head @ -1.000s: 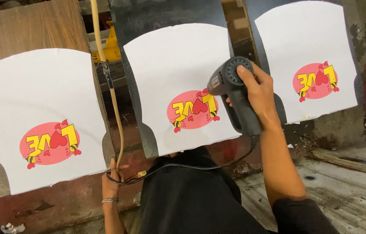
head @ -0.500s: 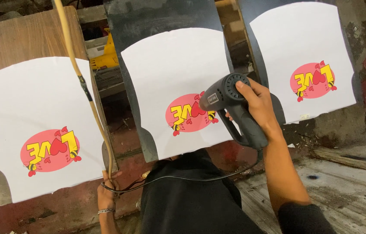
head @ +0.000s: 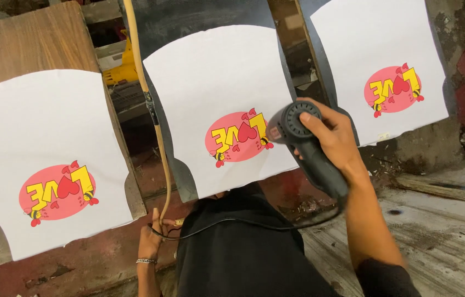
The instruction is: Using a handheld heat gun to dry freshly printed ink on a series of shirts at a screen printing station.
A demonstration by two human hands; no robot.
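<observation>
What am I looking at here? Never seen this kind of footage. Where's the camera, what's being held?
There is no machine: a person wears a camera on the head, looking down at their own hands. The right hand grips a dark heat gun aimed at the printed design on the middle white sheet. The left hand holds a tan stick and the gun's black cord. Two similar printed sheets hang on boards at the left and the right.

A rough concrete wall with patches of red paint stood at the right of the frame. Worn grey wooden planks covered the floor at the lower right. A yellow machine sat in the dim upper-left gap.
</observation>
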